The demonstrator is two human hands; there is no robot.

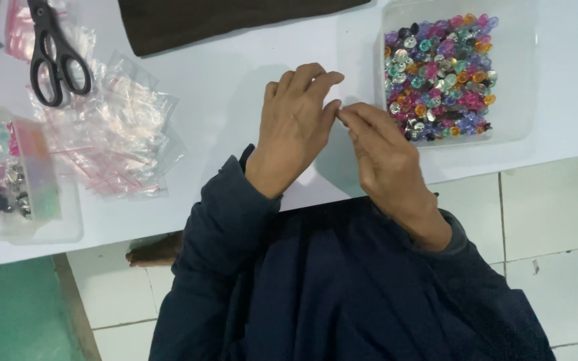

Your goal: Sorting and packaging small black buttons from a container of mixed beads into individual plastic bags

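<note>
My left hand and my right hand meet fingertip to fingertip over the white table, just left of a clear plastic box full of small coloured and silver beads. The fingers of both hands pinch together around something very small at the point where they touch; I cannot make out what it is. Both arms wear dark blue sleeves.
A heap of small clear zip bags lies at the left, with black scissors on top. A clear box of filled bags stands at the far left edge. A dark cloth lies at the back. Below is tiled floor.
</note>
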